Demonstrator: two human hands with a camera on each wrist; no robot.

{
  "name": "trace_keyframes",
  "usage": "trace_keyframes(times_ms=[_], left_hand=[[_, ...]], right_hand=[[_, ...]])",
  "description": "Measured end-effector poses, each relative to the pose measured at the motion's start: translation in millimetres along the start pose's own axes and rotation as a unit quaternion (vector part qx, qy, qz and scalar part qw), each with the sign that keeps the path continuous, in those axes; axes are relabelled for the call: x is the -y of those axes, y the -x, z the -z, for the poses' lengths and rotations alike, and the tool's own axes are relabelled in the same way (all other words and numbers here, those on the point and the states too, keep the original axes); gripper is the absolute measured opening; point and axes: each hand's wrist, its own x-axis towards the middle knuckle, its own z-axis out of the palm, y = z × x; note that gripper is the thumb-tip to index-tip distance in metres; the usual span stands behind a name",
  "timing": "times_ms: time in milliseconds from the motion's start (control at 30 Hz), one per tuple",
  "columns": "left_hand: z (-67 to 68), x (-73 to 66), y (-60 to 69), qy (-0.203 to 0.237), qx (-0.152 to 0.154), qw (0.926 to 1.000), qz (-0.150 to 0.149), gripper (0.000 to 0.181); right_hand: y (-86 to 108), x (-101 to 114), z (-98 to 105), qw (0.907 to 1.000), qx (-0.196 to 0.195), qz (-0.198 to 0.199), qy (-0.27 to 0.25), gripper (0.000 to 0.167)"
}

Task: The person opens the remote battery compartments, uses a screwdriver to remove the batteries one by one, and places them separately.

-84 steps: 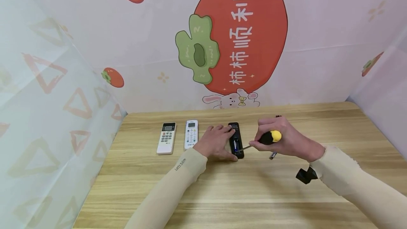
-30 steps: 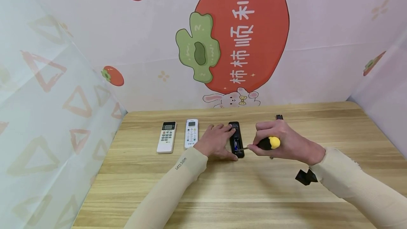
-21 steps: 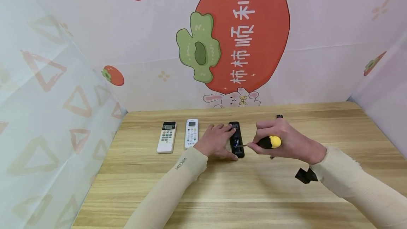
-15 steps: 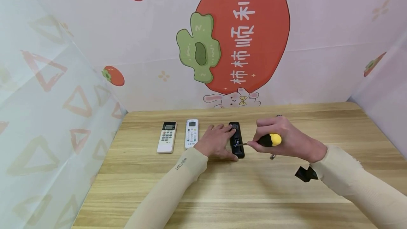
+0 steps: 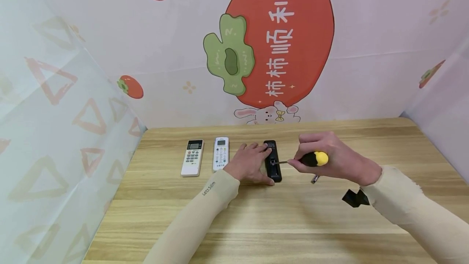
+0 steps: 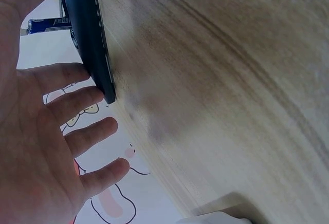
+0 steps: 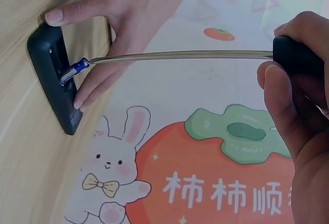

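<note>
A black remote control (image 5: 277,174) lies back up on the table, its battery compartment uncovered. A blue battery (image 7: 77,69) tilts out of that compartment, one end raised. My left hand (image 5: 249,163) steadies the remote, fingers spread and fairly straight; the thumb touches the near end and fingertips the far part, also seen in the left wrist view. My right hand (image 5: 331,156) grips the black-and-yellow handle of a screwdriver (image 5: 309,159). In the right wrist view its long metal shaft (image 7: 180,55) reaches across, the tip at the battery's raised end.
Two white remotes lie to the left: one with a black top (image 5: 192,159), one all white (image 5: 221,154). A small silver-and-dark piece (image 5: 315,179) pokes out beneath the right hand. A black angular piece (image 5: 354,198) sits by the right cuff. A printed cloth wall (image 5: 165,105) backs the table.
The screwdriver tip has moved up along the compartment, and the battery, lying in it before, now tilts out. The right hand has shifted slightly up and right. The left hand stays put.
</note>
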Motion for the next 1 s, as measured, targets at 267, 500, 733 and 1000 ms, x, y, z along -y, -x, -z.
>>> trace_keyframes(times_ms=[267,500,733,1000], left_hand=[[2.1,-1.1,2.6,0.006,0.003,1.0000,-0.001,0.102],[3.6,-1.1,2.8,0.004,0.001,1.0000,-0.003,0.103],[2.0,-0.4,1.5,0.000,0.002,1.0000,-0.006,0.104],[2.4,-0.4,2.2,-0.003,0.003,1.0000,-0.003,0.105]], right_hand=[[1.3,-2.3,4.5,0.9998,-0.013,0.015,0.001,0.016],[1.3,-2.7,8.2,0.9998,-0.011,0.007,0.013,0.019],[3.5,-3.5,9.3,0.9996,0.001,-0.008,0.027,0.021],[6.1,-7.1,6.1,0.9995,-0.005,-0.008,0.030,0.022]])
